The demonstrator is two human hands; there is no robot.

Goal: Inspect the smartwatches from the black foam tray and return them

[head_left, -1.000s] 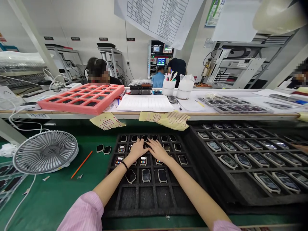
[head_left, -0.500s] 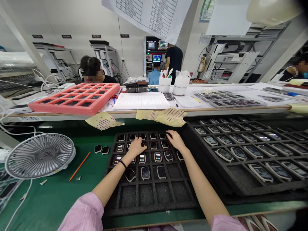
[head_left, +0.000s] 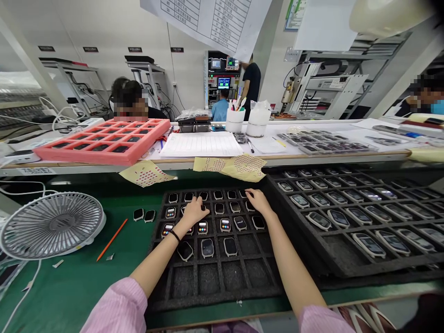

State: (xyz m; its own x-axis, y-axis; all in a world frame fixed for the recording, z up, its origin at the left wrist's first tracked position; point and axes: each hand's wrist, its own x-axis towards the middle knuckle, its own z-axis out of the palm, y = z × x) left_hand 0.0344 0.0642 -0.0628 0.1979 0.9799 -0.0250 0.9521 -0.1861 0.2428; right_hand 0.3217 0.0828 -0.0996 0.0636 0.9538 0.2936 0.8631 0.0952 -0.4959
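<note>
My left hand (head_left: pixel 194 210) rests with its fingers on the smartwatches in the upper rows of a black foam tray (head_left: pixel 222 275). My right hand (head_left: pixel 258 201) lies farther right, its fingertips on a watch near the tray's far right corner. Neither hand visibly lifts anything. Several watches sit in separate compartments, some with lit colourful screens, like the one (head_left: pixel 225 225) near my right wrist. Others are dark, like the watch (head_left: pixel 207 248) in the lower row. The near rows of the tray hold nothing. A black band circles my left wrist.
A larger dark tray of watches (head_left: pixel 357 222) lies right of my hands. Left stand a grey desk fan (head_left: pixel 52 225), two loose watches (head_left: pixel 143 215) and an orange pencil (head_left: pixel 111 239). Beyond, a shelf holds a pink foam tray (head_left: pixel 102 148). A co-worker (head_left: pixel 130 99) sits behind it.
My right hand has moved rightward, away from my left hand, across the tray's upper rows. My left hand has stayed nearly in place. The whole view has shifted slightly.
</note>
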